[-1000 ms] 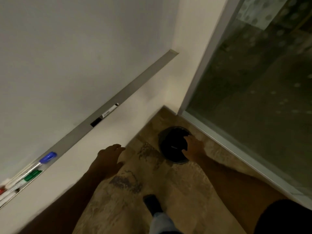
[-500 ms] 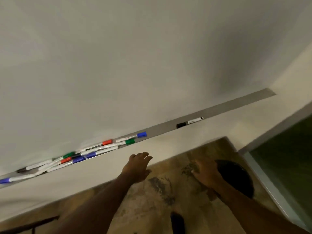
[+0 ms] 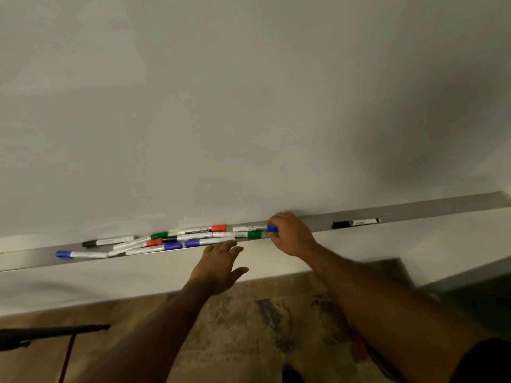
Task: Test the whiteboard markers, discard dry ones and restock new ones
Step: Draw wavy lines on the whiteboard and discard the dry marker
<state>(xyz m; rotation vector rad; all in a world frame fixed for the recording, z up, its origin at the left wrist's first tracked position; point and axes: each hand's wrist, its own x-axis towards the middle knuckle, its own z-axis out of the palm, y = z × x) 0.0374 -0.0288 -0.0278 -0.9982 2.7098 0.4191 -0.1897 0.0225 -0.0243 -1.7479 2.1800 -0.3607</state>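
Along the metal tray (image 3: 442, 207) under the whiteboard (image 3: 249, 106), your right hand (image 3: 291, 234) is closed around the capped end of a blue-capped marker (image 3: 255, 228), fingers curled over the top and the blue cap poking out just left of your knuckles. That marker's white barrel runs leftward from the grip, lying on the tray. Immediately below and left of the grip a green-capped marker (image 3: 243, 234) lies almost touching your fingers. Further left of the grip the other markers sit in a loose overlapping cluster: a red-capped marker (image 3: 203, 230) nearest the board, a second green-capped one (image 3: 143, 239), a second red-capped one (image 3: 138, 244), two more blue-capped ones (image 3: 157, 248) (image 3: 206, 241) along the front edge, a black-capped marker (image 3: 107, 241), and farthest from the grip another blue one (image 3: 80, 254) at the left end of the row. Well to the right of the grip, apart from all the rest, a lone black marker (image 3: 356, 223) lies on the tray.

Your left hand (image 3: 218, 265) is open, fingers spread and empty, below and left of the grip, hanging in front of the wall just under the tray's front lip, with its fingertips close to the blue marker at the cluster's right end; whether they touch is unclear. Below both forearms lies a mottled brown floor (image 3: 249, 327).
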